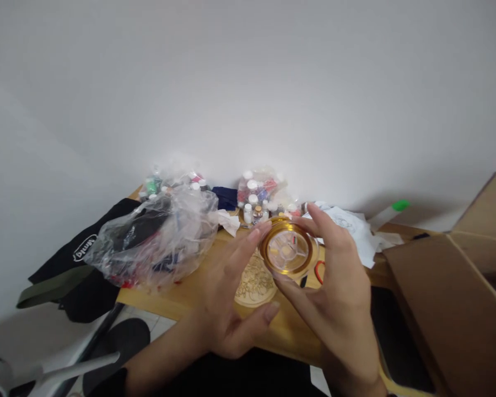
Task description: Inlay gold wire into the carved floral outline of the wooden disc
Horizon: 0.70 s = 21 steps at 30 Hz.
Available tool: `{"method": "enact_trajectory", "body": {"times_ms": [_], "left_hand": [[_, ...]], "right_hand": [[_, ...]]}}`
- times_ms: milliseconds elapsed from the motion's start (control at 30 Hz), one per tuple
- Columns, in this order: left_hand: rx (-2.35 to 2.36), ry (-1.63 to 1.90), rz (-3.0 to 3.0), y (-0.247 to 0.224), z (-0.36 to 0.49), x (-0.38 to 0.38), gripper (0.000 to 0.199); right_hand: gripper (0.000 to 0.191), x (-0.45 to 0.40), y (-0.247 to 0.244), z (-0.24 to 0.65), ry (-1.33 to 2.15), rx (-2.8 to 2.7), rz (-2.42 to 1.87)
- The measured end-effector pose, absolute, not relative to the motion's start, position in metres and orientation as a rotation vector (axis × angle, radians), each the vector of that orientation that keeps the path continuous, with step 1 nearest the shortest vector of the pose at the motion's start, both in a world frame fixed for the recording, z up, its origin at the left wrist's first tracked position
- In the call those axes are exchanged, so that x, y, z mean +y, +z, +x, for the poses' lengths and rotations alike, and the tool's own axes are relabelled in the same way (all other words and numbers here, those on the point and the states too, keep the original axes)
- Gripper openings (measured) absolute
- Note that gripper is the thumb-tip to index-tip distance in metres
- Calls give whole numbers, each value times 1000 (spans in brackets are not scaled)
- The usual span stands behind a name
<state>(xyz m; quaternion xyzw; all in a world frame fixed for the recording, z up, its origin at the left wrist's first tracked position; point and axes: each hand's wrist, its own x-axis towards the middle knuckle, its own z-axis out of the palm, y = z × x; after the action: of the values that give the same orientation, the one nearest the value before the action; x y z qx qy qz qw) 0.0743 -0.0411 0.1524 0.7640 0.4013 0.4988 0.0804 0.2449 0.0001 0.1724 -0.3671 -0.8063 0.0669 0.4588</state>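
Note:
A clear round spool (289, 251) wound with gold-coloured wire is held up above the table, its flat side towards me. My right hand (334, 275) grips it by the rim, fingers over the top and thumb underneath. At its left edge is my left hand (235, 292), fingers apart and thumb stretched out; whether a fingertip touches the rim I cannot tell. Behind and below the spool, a round light wooden piece (254, 286) bears many thin, curly gold-coloured bits. Red scissor-like handles (319, 271) show partly behind my right hand.
Clear plastic bags (161, 237) lie on the wooden table (149, 298) at left, beside black cloth (86, 292). Small bottles (248, 212) and a bag of bottles (260, 187) stand by the wall. White papers (351, 226) and an open cardboard box (434, 309) are at right.

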Motion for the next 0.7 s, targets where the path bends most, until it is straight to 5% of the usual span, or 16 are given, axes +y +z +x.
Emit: {"method": "enact_trajectory", "body": {"times_ms": [700], "left_hand": [[1191, 1417, 2403, 166, 109, -46, 64]], "right_hand": [[74, -12, 182, 271, 173, -1876, -937]]}}
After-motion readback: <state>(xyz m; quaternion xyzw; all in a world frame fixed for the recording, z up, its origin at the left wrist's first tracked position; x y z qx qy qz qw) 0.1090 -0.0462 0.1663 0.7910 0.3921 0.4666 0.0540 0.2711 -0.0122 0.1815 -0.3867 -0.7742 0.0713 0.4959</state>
